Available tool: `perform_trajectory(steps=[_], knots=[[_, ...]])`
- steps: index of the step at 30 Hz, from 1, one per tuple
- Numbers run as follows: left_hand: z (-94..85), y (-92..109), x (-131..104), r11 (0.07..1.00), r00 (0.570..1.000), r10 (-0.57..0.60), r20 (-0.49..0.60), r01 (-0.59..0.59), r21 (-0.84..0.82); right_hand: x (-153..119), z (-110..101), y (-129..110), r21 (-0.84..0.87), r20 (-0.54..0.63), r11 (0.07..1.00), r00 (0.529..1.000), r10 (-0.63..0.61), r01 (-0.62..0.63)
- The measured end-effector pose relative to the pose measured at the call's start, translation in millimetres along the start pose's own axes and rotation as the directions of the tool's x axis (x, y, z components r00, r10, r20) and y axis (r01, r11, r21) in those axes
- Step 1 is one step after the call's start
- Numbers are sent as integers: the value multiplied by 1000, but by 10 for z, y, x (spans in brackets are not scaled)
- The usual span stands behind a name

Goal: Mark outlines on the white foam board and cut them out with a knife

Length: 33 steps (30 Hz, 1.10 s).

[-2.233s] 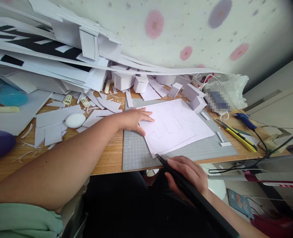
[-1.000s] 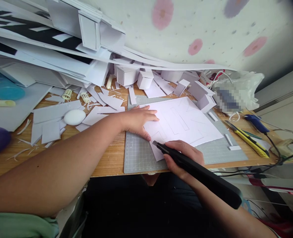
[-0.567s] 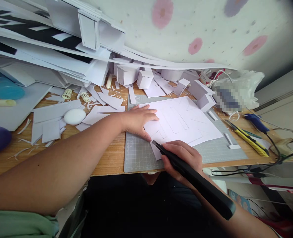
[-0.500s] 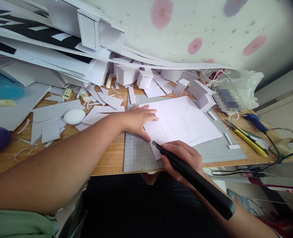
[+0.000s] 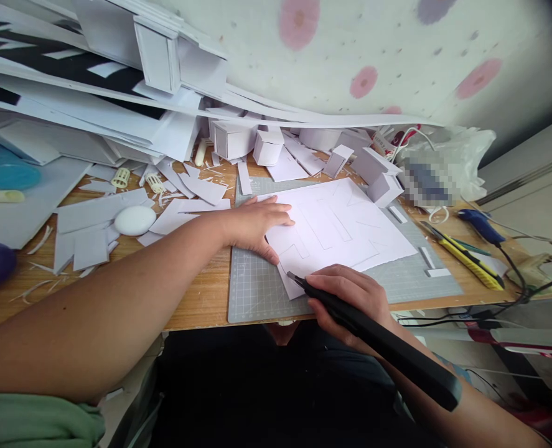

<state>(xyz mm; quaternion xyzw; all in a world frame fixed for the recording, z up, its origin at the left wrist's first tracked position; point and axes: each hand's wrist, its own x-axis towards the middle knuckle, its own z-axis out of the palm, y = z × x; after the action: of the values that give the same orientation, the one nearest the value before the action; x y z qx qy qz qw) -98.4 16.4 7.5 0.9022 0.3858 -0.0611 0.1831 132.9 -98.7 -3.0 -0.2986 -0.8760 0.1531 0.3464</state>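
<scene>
A white sheet of board (image 5: 350, 218) with pencil-drawn outlines lies on a grey cutting mat (image 5: 257, 292). My left hand (image 5: 257, 225) rests with fingers spread over the sheet's left edge, its thumb pointing toward the near corner. In my right hand (image 5: 355, 297) is a black utility knife (image 5: 383, 342), its long handle slanting back toward my forearm. The metal tip of the knife is at the sheet's near left strip, a little below my left thumb. Whether the blade bites into the board, I cannot tell.
Board offcuts (image 5: 91, 246) and a white egg-shaped object (image 5: 134, 220) lie left. Folded white box shapes (image 5: 269, 146) stand along the back. Right of the mat are a yellow utility knife (image 5: 472, 264), a blue tool with a cable (image 5: 481, 225) and a plastic bag (image 5: 472, 155).
The knife tip has moved slightly toward me and to the right, away from my left thumb. My left hand stays in place on the sheet. The view has shifted a little.
</scene>
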Motion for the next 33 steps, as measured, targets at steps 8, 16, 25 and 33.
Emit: perform_trajectory(steps=[8, 16, 25, 33], knots=[[14, -26, 14, 1000, 1000, -1, -1, 1, -21, -5, -64, 41, 8, 51, 1000, 998, -26, 26], [11, -10, 7, 999, 1000, -7, 2, 7, -34, 18, -140, 97, 49, 122, 997, 990, -70, 65], [33, -36, 23, 1000, 1000, 9, 2, -9, -21, -69, -228, 228, 93, 157, 991, 982, -107, 93], [-3, 194, 52, 998, 999, -48, -18, 49, 49, -56, -238, 327, 184, 169, 978, 977, -133, 102]])
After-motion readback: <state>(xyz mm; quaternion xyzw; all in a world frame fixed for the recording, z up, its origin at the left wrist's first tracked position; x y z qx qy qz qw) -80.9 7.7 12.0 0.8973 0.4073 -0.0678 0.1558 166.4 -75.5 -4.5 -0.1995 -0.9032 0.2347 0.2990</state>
